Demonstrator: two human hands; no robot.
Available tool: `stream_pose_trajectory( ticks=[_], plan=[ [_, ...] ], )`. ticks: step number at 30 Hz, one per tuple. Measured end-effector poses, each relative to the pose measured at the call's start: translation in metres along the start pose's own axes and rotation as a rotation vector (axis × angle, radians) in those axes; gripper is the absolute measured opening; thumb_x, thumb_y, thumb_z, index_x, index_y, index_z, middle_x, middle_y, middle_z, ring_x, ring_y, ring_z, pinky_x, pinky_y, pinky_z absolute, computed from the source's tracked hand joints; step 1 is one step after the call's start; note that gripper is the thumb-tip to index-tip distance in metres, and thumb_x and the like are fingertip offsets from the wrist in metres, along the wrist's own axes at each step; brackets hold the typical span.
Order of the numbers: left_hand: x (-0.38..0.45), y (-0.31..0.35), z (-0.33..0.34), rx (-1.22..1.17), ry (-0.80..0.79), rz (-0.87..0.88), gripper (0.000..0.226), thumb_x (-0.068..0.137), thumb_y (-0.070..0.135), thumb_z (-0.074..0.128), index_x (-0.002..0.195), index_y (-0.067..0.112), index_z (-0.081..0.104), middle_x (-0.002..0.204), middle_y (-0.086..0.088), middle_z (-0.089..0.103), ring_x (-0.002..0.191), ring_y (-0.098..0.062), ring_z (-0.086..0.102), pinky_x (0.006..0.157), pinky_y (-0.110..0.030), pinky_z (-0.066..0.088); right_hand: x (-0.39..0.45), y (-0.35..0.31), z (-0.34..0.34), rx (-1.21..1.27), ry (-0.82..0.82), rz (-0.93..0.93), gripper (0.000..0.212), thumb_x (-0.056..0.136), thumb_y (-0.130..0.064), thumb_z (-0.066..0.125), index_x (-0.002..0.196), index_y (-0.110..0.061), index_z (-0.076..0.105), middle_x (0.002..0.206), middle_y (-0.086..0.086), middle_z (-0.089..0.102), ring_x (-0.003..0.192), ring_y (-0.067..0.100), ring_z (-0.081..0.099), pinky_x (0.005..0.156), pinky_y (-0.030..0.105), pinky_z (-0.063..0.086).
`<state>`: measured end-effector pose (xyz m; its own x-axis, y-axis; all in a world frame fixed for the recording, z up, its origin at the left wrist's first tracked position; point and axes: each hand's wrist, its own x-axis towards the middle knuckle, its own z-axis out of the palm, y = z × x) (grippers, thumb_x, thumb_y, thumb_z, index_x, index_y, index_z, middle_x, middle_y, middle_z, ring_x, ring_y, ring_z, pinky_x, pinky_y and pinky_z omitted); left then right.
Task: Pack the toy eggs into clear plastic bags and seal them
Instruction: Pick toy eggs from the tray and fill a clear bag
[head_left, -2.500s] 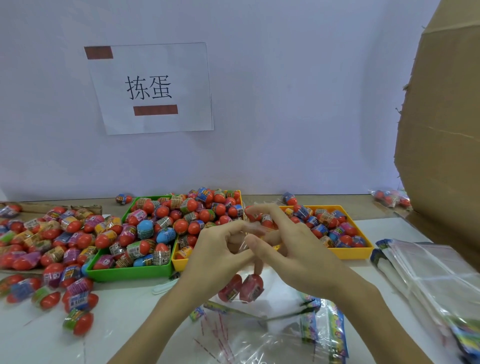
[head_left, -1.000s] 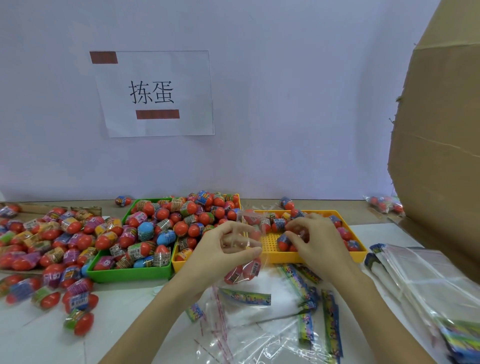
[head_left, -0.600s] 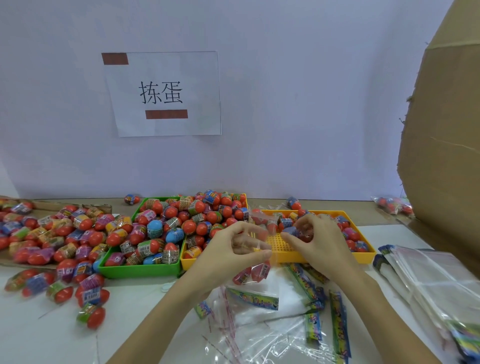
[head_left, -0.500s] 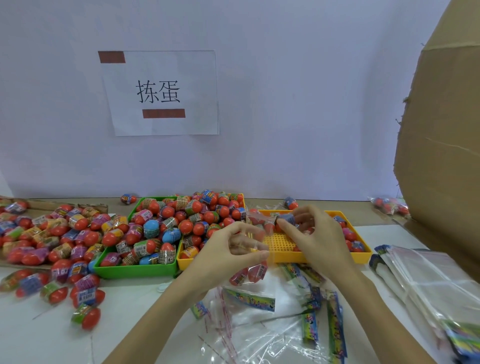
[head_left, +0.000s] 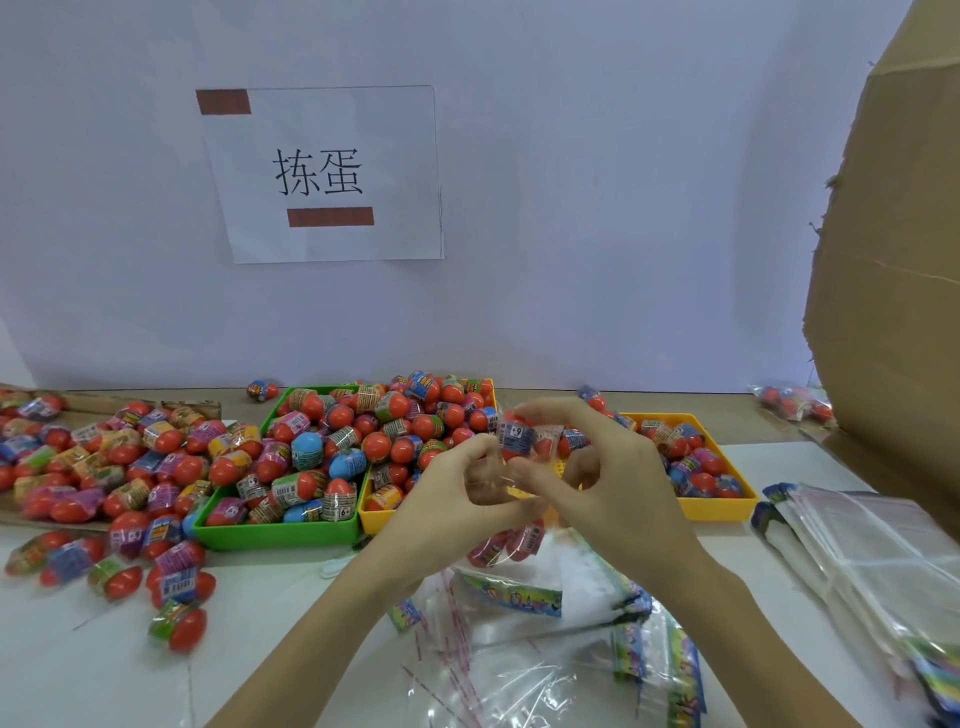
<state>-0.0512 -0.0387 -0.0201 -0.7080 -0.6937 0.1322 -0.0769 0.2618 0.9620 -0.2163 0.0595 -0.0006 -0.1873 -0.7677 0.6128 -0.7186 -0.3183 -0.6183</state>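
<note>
A toy egg (head_left: 519, 439) with a blue printed band and red ends is pinched between the thumb and forefinger of the right hand (head_left: 618, 486), directly above the mouth of a clear plastic bag (head_left: 506, 540). The left hand (head_left: 457, 499) grips the bag's upper edge with its fingers (head_left: 480, 452) closed narrowly on the film; two red eggs (head_left: 498, 545) already hang in the bottom of the bag, above the worktop (head_left: 270, 654). Both hands are raised in front of a yellow tray (head_left: 727, 506) holding more eggs on its right side. To the left, a green tray (head_left: 280, 532) is heaped with eggs, and loose eggs (head_left: 119, 467) are spread further left. Empty bags with coloured headers (head_left: 524, 649) lie beneath the hands, and a stack of bags (head_left: 872, 551) lies at right beside a cardboard box (head_left: 893, 260).
</note>
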Motion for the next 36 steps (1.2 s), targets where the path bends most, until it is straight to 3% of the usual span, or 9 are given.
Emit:
stream_pose_trajectory(
  ticks=[3, 7, 11, 16, 20, 25, 30, 34, 36],
  plan=[
    [-0.0023, 0.0065, 0.0015, -0.035, -0.007, 0.052, 0.056, 0.087, 0.026, 0.088, 0.103, 0.074, 0.063, 0.104, 0.012, 0.081, 0.097, -0.006, 0.078, 0.079, -0.013, 0.058, 0.0001, -0.0005, -0.0022, -0.121, -0.015, -0.061, 0.029, 0.095, -0.034, 0.077, 0.125, -0.033, 0.074, 0.113, -0.022, 0.071, 0.054, 0.012, 0.062, 0.059, 0.009, 0.043],
    [-0.0026, 0.0067, 0.003, -0.046, 0.012, 0.06, 0.042, 0.087, 0.028, 0.088, 0.114, 0.053, 0.068, 0.107, 0.005, 0.081, 0.099, -0.012, 0.079, 0.083, -0.014, 0.058, 0.0005, 0.0009, -0.0005, -0.165, -0.041, -0.058, 0.028, 0.099, -0.037, 0.069, 0.123, -0.027, 0.077, 0.116, -0.016, 0.068, 0.058, 0.011, 0.059, 0.066, 0.01, 0.043],
    [-0.0035, 0.0063, 0.0032, -0.053, 0.001, 0.06, 0.041, 0.081, 0.031, 0.089, 0.114, 0.048, 0.07, 0.107, 0.005, 0.081, 0.101, -0.013, 0.079, 0.085, -0.017, 0.059, -0.0015, -0.0028, 0.0011, -0.182, -0.042, -0.053, 0.024, 0.101, -0.041, 0.064, 0.121, -0.029, 0.071, 0.104, -0.02, 0.07, 0.065, -0.008, 0.058, 0.062, 0.004, 0.038],
    [-0.0028, 0.0058, 0.0026, 0.008, 0.018, 0.075, 0.042, 0.081, 0.037, 0.091, 0.113, 0.052, 0.069, 0.106, 0.006, 0.08, 0.099, -0.014, 0.078, 0.086, -0.024, 0.062, -0.0003, -0.0017, 0.0009, -0.154, -0.109, -0.057, 0.04, 0.104, -0.053, 0.047, 0.103, -0.025, 0.076, 0.104, -0.016, 0.063, 0.071, 0.011, 0.063, 0.067, 0.019, 0.047],
    [-0.0035, 0.0075, 0.0031, 0.021, 0.002, 0.081, 0.041, 0.083, 0.039, 0.086, 0.118, 0.05, 0.068, 0.11, 0.01, 0.079, 0.103, -0.01, 0.076, 0.088, -0.025, 0.062, -0.0016, -0.0044, 0.0011, -0.089, -0.175, -0.055, 0.026, 0.107, -0.042, 0.054, 0.119, -0.025, 0.069, 0.096, -0.017, 0.067, 0.058, 0.009, 0.06, 0.057, 0.013, 0.04],
    [-0.0033, 0.0064, 0.002, 0.027, -0.001, 0.06, 0.03, 0.091, 0.024, 0.083, 0.11, 0.043, 0.07, 0.105, 0.004, 0.081, 0.1, -0.014, 0.078, 0.086, -0.024, 0.062, -0.0032, -0.0066, 0.0008, -0.069, -0.199, -0.086, 0.018, 0.105, -0.031, 0.061, 0.104, -0.019, 0.074, 0.075, -0.043, 0.058, 0.057, -0.004, 0.057, 0.054, 0.007, 0.038],
    [-0.0029, 0.0041, 0.0031, 0.046, 0.001, 0.043, 0.031, 0.093, 0.018, 0.081, 0.109, 0.043, 0.072, 0.106, 0.005, 0.08, 0.1, -0.015, 0.078, 0.085, -0.028, 0.063, -0.0036, -0.0024, 0.0016, -0.034, -0.258, -0.046, 0.022, 0.107, -0.037, 0.058, 0.103, -0.027, 0.078, 0.093, -0.014, 0.066, 0.067, -0.001, 0.06, 0.061, 0.011, 0.041],
    [-0.0037, 0.0081, 0.0015, 0.0, 0.008, 0.04, 0.027, 0.093, 0.03, 0.083, 0.117, 0.032, 0.071, 0.106, 0.006, 0.082, 0.1, -0.013, 0.078, 0.089, -0.031, 0.063, -0.0013, 0.0001, -0.0023, 0.038, -0.124, -0.062, 0.017, 0.106, -0.029, 0.059, 0.113, -0.026, 0.073, 0.097, -0.014, 0.069, 0.053, 0.011, 0.056, 0.053, 0.014, 0.036],
    [-0.0035, 0.0091, -0.0004, 0.02, 0.031, 0.025, 0.03, 0.092, 0.032, 0.083, 0.119, 0.029, 0.07, 0.104, 0.008, 0.082, 0.1, -0.009, 0.078, 0.091, -0.029, 0.061, 0.001, 0.0027, -0.0067, 0.114, -0.038, -0.041, 0.019, 0.106, -0.029, 0.057, 0.119, -0.028, 0.07, 0.095, -0.016, 0.071, 0.044, 0.019, 0.053, 0.043, 0.028, 0.039]
  ],
)
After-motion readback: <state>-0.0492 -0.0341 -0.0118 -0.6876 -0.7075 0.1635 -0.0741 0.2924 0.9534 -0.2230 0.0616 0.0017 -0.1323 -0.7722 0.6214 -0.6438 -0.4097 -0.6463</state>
